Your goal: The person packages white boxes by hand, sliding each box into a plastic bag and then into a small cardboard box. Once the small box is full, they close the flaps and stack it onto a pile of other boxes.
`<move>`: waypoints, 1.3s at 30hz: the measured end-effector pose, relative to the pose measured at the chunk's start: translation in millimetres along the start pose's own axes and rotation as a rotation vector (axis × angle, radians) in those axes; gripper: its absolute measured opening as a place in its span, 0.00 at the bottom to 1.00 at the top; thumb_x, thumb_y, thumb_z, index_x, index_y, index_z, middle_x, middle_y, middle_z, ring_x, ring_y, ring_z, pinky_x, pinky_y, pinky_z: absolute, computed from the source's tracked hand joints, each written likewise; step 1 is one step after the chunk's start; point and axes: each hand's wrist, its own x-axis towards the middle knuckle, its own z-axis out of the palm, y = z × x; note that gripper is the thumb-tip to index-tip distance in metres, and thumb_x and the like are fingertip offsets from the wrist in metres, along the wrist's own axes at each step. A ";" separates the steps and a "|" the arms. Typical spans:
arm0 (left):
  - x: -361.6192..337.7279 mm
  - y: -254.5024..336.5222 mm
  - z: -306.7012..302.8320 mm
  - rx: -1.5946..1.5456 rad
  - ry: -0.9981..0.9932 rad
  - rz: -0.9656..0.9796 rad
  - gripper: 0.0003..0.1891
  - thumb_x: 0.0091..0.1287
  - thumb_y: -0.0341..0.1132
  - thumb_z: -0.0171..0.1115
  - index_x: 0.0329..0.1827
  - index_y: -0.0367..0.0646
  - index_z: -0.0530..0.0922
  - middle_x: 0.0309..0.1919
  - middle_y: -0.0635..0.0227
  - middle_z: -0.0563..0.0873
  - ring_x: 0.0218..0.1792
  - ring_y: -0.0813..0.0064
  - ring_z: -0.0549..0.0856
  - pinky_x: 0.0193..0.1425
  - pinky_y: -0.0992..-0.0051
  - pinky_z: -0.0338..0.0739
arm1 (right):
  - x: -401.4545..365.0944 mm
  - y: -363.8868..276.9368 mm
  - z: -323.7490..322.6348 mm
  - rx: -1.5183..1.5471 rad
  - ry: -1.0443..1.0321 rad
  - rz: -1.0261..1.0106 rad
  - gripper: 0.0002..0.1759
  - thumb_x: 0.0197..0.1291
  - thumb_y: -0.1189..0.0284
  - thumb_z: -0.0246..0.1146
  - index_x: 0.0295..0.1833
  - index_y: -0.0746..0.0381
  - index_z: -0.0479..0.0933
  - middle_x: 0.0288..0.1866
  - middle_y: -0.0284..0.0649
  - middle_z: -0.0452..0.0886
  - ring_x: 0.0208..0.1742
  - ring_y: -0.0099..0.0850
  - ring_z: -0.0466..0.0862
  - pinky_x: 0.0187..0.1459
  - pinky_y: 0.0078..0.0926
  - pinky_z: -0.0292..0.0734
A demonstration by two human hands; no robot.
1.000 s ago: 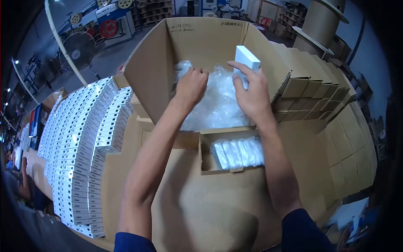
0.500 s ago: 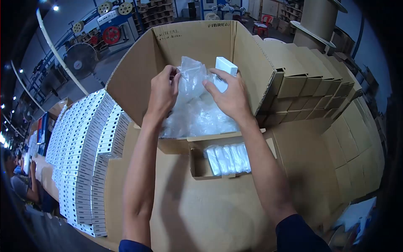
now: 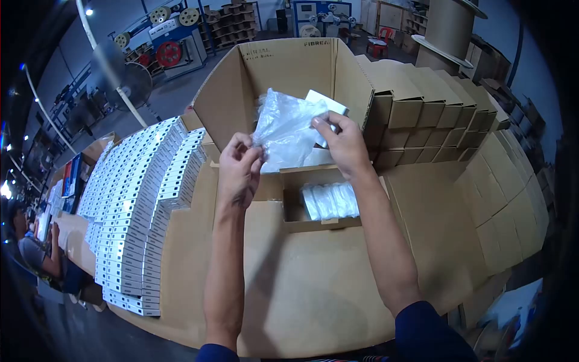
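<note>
Your left hand (image 3: 240, 169) pinched the clear crinkly plastic bag (image 3: 283, 130); your right hand (image 3: 341, 142) clasped its other edge plus the small white cardboard box (image 3: 329, 104), at twelve o'clock. Seemingly bagging: the mouth needed spreading next.

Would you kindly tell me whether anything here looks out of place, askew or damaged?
Nothing stands out. The left hand pinches a clear plastic bag, the right hand grips a small white box above the open brown cardboard carton; stacked white boxes lie orderly.
</note>
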 end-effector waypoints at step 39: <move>-275.9 -2.4 53.4 1.278 -0.096 0.457 0.23 0.56 0.26 0.80 0.55 0.38 0.82 0.52 0.55 0.84 0.53 0.57 0.84 0.60 0.66 0.79 | -330.8 2.4 -3.2 -0.309 0.069 0.324 0.15 0.66 0.66 0.73 0.43 0.71 0.86 0.47 0.51 0.82 0.46 0.40 0.83 0.48 0.36 0.78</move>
